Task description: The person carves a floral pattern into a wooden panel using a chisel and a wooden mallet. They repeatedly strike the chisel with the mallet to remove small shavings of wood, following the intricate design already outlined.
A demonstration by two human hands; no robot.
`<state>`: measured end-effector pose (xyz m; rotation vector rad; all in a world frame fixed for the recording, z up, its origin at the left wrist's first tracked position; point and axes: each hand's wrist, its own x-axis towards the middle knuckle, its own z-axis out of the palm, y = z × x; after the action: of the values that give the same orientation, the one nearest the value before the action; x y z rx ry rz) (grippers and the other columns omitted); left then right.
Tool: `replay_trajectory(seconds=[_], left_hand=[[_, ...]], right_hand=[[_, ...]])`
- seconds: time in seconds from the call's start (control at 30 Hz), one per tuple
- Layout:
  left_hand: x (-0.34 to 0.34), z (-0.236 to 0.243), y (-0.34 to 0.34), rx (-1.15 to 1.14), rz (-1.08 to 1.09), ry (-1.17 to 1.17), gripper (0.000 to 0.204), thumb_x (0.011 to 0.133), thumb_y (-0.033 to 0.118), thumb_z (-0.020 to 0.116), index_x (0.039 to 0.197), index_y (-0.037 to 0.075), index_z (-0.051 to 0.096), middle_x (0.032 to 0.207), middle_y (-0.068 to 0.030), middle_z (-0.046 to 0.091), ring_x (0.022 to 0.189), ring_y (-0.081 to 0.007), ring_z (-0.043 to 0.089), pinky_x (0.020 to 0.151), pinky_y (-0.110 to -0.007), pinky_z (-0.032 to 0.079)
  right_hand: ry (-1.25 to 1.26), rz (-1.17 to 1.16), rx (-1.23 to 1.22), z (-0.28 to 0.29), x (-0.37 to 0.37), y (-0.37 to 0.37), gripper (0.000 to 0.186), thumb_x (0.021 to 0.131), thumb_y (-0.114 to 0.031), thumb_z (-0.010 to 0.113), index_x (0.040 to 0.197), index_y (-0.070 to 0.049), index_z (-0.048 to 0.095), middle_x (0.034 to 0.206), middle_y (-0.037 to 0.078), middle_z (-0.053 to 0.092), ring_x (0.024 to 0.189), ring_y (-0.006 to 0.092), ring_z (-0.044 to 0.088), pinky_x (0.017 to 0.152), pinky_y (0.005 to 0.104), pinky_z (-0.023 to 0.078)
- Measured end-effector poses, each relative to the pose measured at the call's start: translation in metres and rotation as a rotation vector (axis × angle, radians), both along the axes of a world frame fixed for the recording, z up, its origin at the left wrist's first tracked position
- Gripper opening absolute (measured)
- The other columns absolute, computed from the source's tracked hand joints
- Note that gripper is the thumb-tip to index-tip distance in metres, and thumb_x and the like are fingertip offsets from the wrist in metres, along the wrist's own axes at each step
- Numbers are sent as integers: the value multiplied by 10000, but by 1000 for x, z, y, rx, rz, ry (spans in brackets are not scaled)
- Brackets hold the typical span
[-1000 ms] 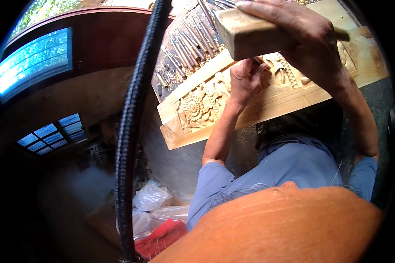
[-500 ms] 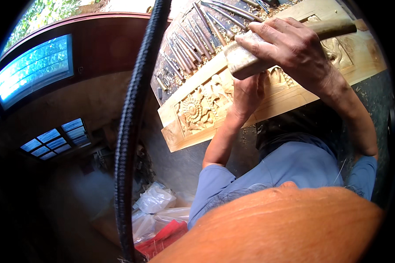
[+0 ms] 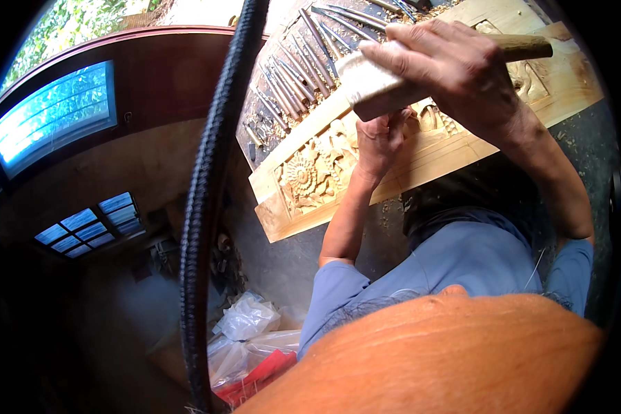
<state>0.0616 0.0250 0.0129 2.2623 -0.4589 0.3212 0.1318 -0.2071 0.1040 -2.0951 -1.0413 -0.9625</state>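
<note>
As hands partly cover carved wood, the right grips a mallet

The wooden mallet covered some fingers of the left hand, leaving its grip unclear, the right hand hid part of the carved panel, and a braided black cable, cut off by the top edge, blocked a strip of the dark red wall.

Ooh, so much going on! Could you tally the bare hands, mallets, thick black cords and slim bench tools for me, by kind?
Bare hands: 2 (left hand, right hand)
Wooden mallet: 1
Thick black cord: 1
Slim bench tools: at least 10, too crowded for an exact count
Total: at least 14
</note>
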Motion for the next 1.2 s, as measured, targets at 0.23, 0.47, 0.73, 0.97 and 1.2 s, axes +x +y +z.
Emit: replay_trajectory(seconds=[0.23, 0.47, 0.73, 0.97, 1.2], left_hand=[[-7, -5, -3, 229, -24, -214, 95, 976, -45, 747, 1006, 6, 673, 893, -136, 796, 696, -196, 762, 639, -331, 585], [-4, 5, -2, 62, -23, 16, 129, 965, -76, 734, 1004, 11, 647, 893, -160, 793, 715, -298, 782, 635, -380, 571], [-2, 9, 1, 32, -54, 115, 89, 1014, -57, 686, 1079, 3, 696, 925, -129, 795, 786, -222, 797, 702, -328, 594], [-11, -1, 3, 237, -110, -111, 180, 956, -46, 719, 1117, 34, 715, 1026, -143, 765, 941, -330, 755, 860, -444, 576], [-8, 8, 8, -38, -107, 211, 324, 964, -100, 694, 1256, 40, 699, 1037, -148, 755, 980, -317, 758, 851, -429, 589]], right_hand=[[15, 20, -139, -20, -9, 6, 511, 896, -199, 781, 1405, -169, 752, 1255, 141, 781, 1107, 310, 774, 1009, 433, 625], [187, 112, 301, 2, -9, 2, 572, 825, -180, 873, 1383, -133, 758, 1229, 165, 799, 1076, 341, 797, 935, 427, 653], [59, 21, 31, -5, -4, -1, 475, 868, -189, 792, 1338, -124, 777, 1170, 151, 795, 1023, 316, 793, 915, 442, 639], [-21, 20, -80, -21, -10, 8, 550, 845, -197, 821, 1379, -92, 738, 1190, 149, 794, 1050, 314, 794, 948, 433, 643], [160, 87, 258, -3, -10, 5, 565, 817, -175, 858, 1372, -128, 763, 1212, 160, 796, 1101, 338, 791, 976, 430, 639]])
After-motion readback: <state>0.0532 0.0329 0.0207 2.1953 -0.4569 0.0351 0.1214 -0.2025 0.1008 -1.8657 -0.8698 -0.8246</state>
